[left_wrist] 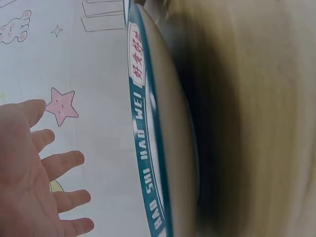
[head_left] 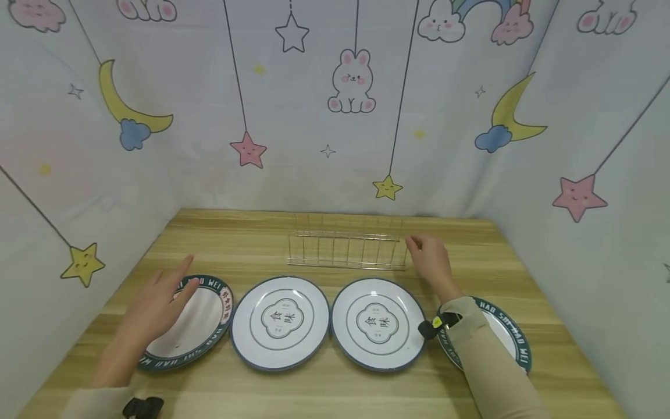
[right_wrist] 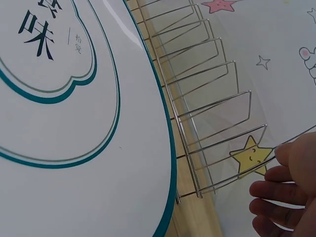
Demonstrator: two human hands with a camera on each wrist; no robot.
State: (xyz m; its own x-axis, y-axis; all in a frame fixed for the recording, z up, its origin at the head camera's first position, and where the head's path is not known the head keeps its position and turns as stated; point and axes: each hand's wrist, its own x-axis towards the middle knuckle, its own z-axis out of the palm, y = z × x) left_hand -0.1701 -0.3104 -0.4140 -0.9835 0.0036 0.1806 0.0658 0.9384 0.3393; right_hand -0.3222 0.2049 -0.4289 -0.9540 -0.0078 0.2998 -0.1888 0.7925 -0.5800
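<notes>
A wire rack is set on the table at eleven o'clock from the inner right plate; its three o'clock end seems to be pinched between the thumb and curled fingers of the right hand. The left hand is held with fingers straight and spread, nothing gripped, over the far-left plate. The rack can be judged light and stiff, its smooth wires apt to skid on the table if pushed from one side; single wires might be bent by force, so the frame is best grasped at its three and nine o'clock ends
</notes>
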